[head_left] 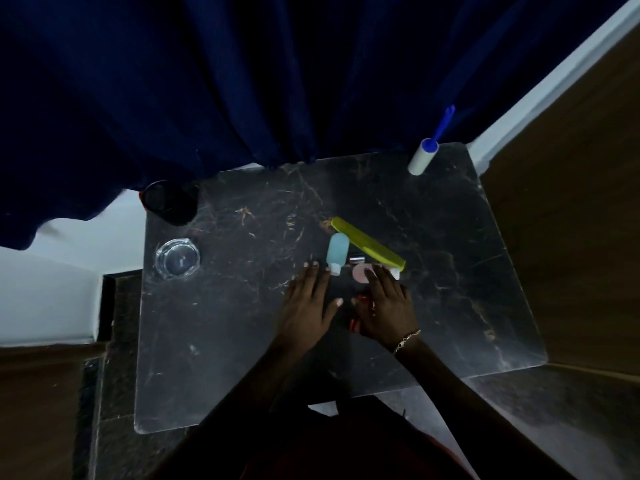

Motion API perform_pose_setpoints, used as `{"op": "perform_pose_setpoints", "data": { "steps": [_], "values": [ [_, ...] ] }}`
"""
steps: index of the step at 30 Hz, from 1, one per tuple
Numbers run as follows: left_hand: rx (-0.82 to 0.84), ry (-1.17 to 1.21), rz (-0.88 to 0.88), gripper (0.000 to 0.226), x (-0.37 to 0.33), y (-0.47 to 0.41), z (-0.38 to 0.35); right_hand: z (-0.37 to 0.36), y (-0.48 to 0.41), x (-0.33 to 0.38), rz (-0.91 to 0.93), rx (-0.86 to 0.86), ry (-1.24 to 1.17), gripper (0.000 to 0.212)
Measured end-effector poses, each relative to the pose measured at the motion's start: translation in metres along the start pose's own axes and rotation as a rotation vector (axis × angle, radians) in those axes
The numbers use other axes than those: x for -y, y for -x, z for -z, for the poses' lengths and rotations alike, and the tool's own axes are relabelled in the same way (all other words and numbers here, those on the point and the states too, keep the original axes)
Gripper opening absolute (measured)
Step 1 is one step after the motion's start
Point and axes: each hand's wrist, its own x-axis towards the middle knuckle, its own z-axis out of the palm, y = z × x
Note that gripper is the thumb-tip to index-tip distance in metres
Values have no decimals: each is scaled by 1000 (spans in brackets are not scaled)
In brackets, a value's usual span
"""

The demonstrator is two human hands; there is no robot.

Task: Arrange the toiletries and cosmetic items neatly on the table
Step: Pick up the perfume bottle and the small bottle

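A small pile of toiletries lies in the middle of the dark marble table (242, 323). A light blue bottle (337, 251) with a white cap lies flat, with a yellow-green comb (367, 248) slanting behind it. A pink round item (361, 273) and a small dark tube (356, 259) lie between them. My left hand (306, 303) rests flat on the table, fingertips just left of the blue bottle's cap. Over the pink item and some red things (362, 299) lies my right hand (388, 306), which partly hides them. Whether it grips anything is unclear.
A glass ashtray (177, 259) and a black cup (169, 201) sit at the table's left edge. A white lint roller with a blue handle (424, 155) stands at the far right corner. A dark blue curtain (242, 81) hangs behind the table. Wooden panels flank the sides.
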Motion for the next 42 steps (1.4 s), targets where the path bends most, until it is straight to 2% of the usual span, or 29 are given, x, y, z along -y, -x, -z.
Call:
{"op": "perform_pose_setpoints", "data": {
  "steps": [4,6,9,11,15,19,22,25,28,32,35,37,39,42],
  "values": [
    [34,51,44,66,-24,-12,-7,8,3,-24,-114,-5,-102,57],
    [93,130,108,62,-37,-16,-12,8,3,-35,-215,45,-232,50],
    [218,301,264,52,-51,-25,-23,0,4,-51,-298,177,-272,40],
    [246,396,355,46,-58,-30,-31,-3,5,-53,-361,216,-314,31],
    [350,493,446,34,-70,-34,-38,-5,7,-43,-578,298,-512,30],
    [365,546,494,38,-69,-33,-39,-11,11,-45,-544,326,-593,24],
    [377,610,506,39,-67,-29,-35,-30,15,-62,-511,366,-613,38],
    [361,723,561,30,-66,-17,-34,-40,18,-69,-443,378,-661,50],
    [301,882,615,32,-60,-2,-32,-1,21,-43,-406,352,-689,40],
    [247,1120,629,54,-55,10,-18,11,16,-25,-277,343,-706,39],
    [164,1253,674,42,-48,13,-4,21,3,-12,-127,386,-674,35],
    [127,1312,701,46,-42,15,10,29,-13,-5,-26,406,-666,28],
    [110,1387,723,49,-36,18,23,33,-33,1,12,338,-636,25],
    [75,1473,736,45,-30,22,40,30,-64,3,16,170,-448,20]
  ]
}}
